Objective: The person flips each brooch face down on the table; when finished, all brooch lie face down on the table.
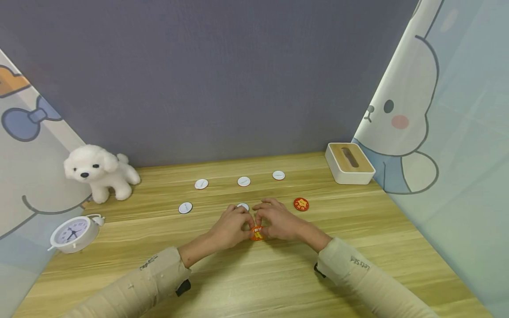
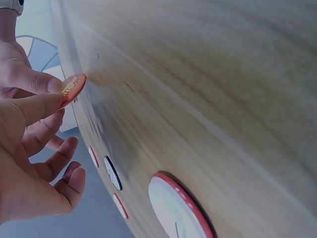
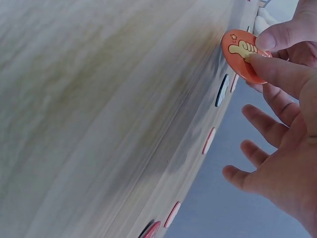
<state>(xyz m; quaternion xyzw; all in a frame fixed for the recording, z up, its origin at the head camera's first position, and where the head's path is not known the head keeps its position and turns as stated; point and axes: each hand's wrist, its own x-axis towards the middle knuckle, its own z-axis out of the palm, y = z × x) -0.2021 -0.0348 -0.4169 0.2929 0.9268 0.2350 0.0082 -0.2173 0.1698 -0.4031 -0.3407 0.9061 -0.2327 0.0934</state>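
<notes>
An orange round badge (image 1: 257, 234) with a yellow thumbs-up picture is held up between both hands near the middle of the table. My left hand (image 1: 230, 227) pinches its left edge between thumb and finger. At the opposite edge, the thumb and index finger of my right hand (image 1: 279, 221) pinch it as well. The right wrist view shows the badge's (image 3: 235, 57) printed face tilted, with the other fingers spread loosely away. Just beyond the hands lies a white-backed disc (image 1: 243, 206), partly covered by the left hand. A red badge (image 1: 301, 204) with a yellow star lies face up to the right.
Along the back lie three white-backed discs with red rims, among them a left one (image 1: 201, 184) and a right one (image 1: 279, 175). A dark-rimmed disc (image 1: 185, 208) lies left of the hands. A plush dog (image 1: 99, 170), an alarm clock (image 1: 75, 234) and a tissue box (image 1: 350, 163) stand at the sides.
</notes>
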